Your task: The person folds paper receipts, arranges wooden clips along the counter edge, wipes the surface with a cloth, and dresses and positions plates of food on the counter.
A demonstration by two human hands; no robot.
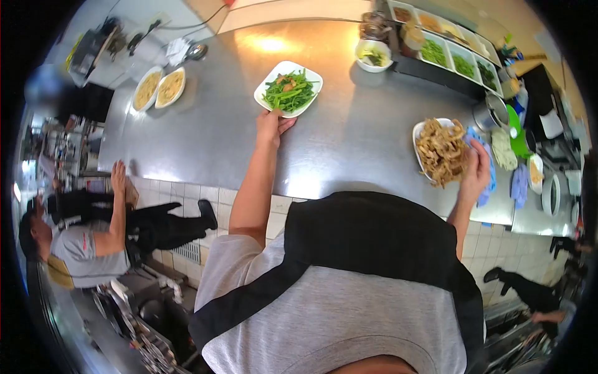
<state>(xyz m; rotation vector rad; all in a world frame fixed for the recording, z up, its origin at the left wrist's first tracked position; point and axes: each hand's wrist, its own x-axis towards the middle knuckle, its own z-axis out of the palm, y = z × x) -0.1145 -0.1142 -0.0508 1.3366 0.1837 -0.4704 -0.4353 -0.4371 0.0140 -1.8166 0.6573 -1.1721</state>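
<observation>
The left hand (271, 129) grasps the near edge of the greens plate (261, 95), which sits on the far middle of the desk (349, 137); the thumb shows by the rim and the other fingers go partly under it. Holding it there probably keeps skin off the greens (289, 92) and gives a steady grip at the side closest to the body. The right hand (476, 171) is at the right side of the fried heap (441, 151), its fingers bent — whether they grasp the white plate (417, 138) below or are merely beside it, I cannot tell, as the heap hides that edge. A blue cloth (490, 181) lies just beyond that hand. The row of tubs (463, 65) stands at the far right, likely to leave the middle of the desk for plates; a bowl (374, 67) is just left of them, and two dishes (147, 93) sit side by side at the far left. The greens plate is a rounded square, turned so that a corner points roughly toward the body — no clear long axis. The fried heap is longer, running roughly away from the body.
</observation>
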